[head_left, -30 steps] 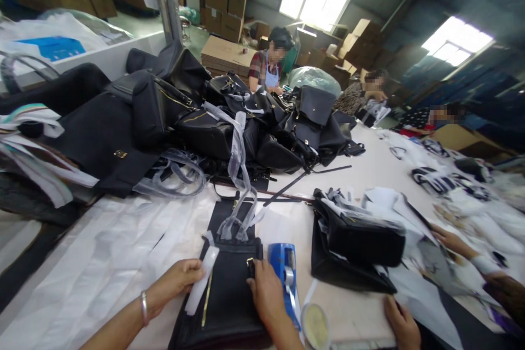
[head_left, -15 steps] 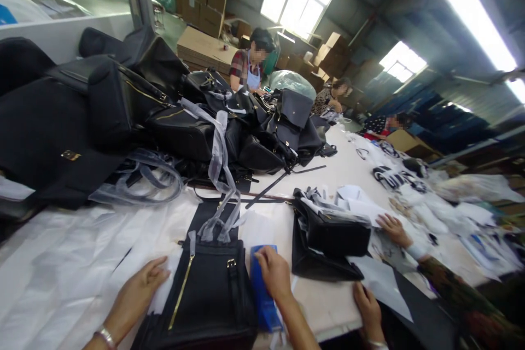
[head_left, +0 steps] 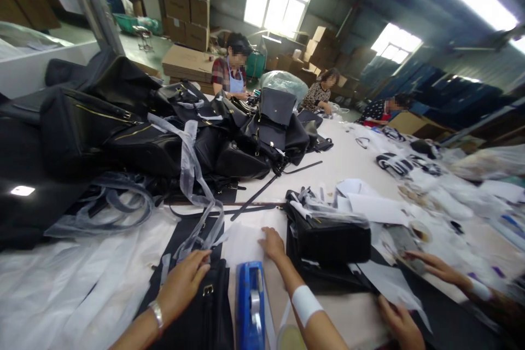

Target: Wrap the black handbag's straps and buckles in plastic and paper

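Note:
A black backpack (head_left: 213,317) with a gold buckle lies flat before me, its flap folded out beyond it. Over its upper left part is my left hand (head_left: 184,279), fingers loosely stretched toward the right, nothing visible in them. My right hand (head_left: 273,243) reaches forward past a blue tape dispenser (head_left: 245,306), which holds a roll of tape. Its fingertips are slightly apart at the right edge of a white sheet (head_left: 244,240); I cannot tell whether they grip it. Straps in clear plastic wrapping (head_left: 189,161) trail over the backpack's flap.
A pile of black bags (head_left: 139,142) fills the left and back of the table. To the right sits another black bag (head_left: 336,240); a co-worker's hand (head_left: 400,322) is at a thin sheet (head_left: 394,287) there. White plastic sleeves (head_left: 77,295) cover the left front. Other people work farther back.
My right hand has left the tape dispenser and moved forward to the white sheet. My left hand has shifted right, over the backpack. A co-worker's far hand has moved toward the near right.

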The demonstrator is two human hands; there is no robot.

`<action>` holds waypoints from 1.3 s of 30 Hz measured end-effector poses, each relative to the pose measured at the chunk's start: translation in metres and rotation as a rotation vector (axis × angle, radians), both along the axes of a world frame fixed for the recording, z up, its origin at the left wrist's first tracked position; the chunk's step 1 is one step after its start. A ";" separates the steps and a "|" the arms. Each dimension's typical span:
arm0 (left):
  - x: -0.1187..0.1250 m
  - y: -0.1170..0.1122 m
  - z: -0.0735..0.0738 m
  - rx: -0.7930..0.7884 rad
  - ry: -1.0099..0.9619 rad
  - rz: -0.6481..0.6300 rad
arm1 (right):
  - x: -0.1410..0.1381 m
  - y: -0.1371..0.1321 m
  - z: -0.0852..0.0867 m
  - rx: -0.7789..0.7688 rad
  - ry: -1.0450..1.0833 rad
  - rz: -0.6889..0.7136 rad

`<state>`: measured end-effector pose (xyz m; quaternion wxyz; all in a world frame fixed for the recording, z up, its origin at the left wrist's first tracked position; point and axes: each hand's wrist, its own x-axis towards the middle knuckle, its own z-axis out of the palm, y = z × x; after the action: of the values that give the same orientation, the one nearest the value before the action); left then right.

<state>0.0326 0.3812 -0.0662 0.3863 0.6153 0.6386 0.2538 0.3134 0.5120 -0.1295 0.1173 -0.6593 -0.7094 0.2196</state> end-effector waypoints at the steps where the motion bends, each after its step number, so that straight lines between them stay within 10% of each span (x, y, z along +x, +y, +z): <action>1: 0.019 0.011 -0.005 0.008 0.005 -0.056 | 0.003 0.001 -0.002 0.006 0.023 0.001; 9: 0.098 0.090 -0.070 0.086 0.198 0.113 | 0.024 -0.028 0.005 0.052 0.267 0.141; 13: 0.098 0.103 -0.065 -0.079 0.045 -0.027 | 0.030 -0.048 -0.001 0.035 0.435 0.233; 21: 0.108 0.080 -0.048 -0.188 -0.249 -0.154 | 0.026 -0.024 -0.038 -0.122 0.538 -0.318; 30: 0.105 0.092 -0.069 -0.226 -0.106 -0.270 | 0.007 -0.007 -0.022 -0.012 0.573 0.034; 35: 0.108 0.095 -0.070 -0.169 -0.027 -0.261 | 0.014 0.013 -0.026 -0.014 0.627 -0.421; 39: 0.110 0.098 -0.082 -0.175 0.054 -0.245 | 0.013 0.026 -0.010 0.061 0.621 -0.447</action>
<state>0.1428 0.4788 -0.1483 0.4493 0.6592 0.5884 0.1316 0.3266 0.5383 -0.1390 0.3911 -0.6960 -0.4852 0.3566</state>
